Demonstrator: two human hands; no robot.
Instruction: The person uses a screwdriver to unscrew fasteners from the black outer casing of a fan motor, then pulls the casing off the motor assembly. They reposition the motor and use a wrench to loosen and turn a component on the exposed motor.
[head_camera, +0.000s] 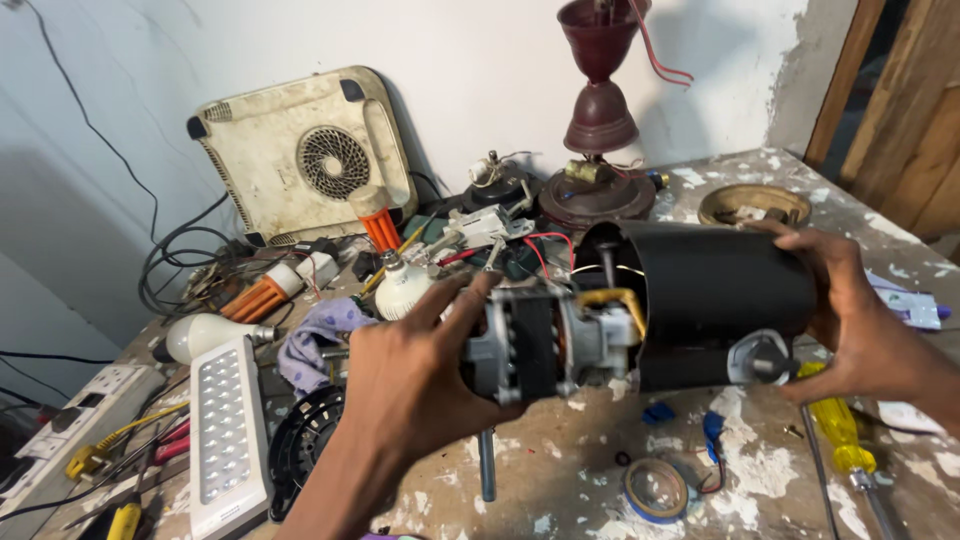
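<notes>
A grey metal electric motor (545, 345) half-seated in its black cylindrical plastic housing (715, 300) lies lengthwise left to right above the paint-flecked surface (560, 480), left hand (425, 370) gripping the motor end, right hand (855, 310) clasping the housing's right end.

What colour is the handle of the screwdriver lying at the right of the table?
Clear yellow; the screwdriver shows in the head view, below the right hand.

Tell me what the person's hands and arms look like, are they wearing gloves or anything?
No gloves. Both the left hand and the right hand are bare, with no rings or watch showing. The forearms are bare too: no sleeves reach into the picture. The fingers are slim with short nails. No bandages or markings show.
</notes>
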